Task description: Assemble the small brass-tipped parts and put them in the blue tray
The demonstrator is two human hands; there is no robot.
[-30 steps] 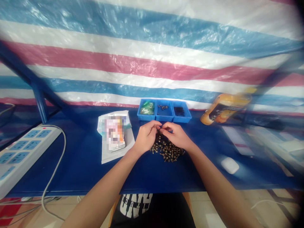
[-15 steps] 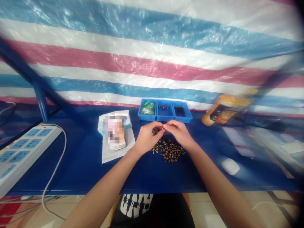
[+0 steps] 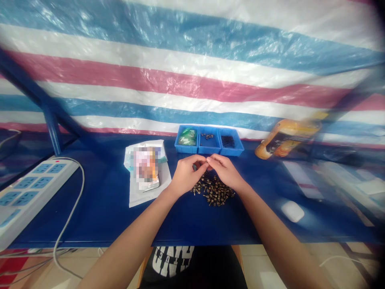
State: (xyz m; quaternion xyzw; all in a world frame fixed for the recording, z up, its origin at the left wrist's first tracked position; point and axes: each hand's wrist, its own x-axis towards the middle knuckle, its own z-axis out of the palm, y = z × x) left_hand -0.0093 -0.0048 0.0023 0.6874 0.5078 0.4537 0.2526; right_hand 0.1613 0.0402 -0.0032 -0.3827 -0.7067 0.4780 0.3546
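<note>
My left hand and my right hand meet fingertip to fingertip above the table. Both are closed in a pinch, and whatever lies between the fingertips is too small and too covered to name. Just below them, a pile of small brass-coloured, screw-like metal pieces is heaped on the blue tabletop. Beyond my fingers stands a blue three-part tray. A green packet fills its left compartment, a few small metal parts lie in the middle one, and dark screw-like pieces in the right one.
To the left, a phone with a blurred-out screen lies on white wrapping. A power strip with a cable runs along the left edge. On the right are an orange bottle on its side and a white rounded case.
My two hands stay together over the pile, with only a slight shift of the fingers. Nothing else has visibly moved.
</note>
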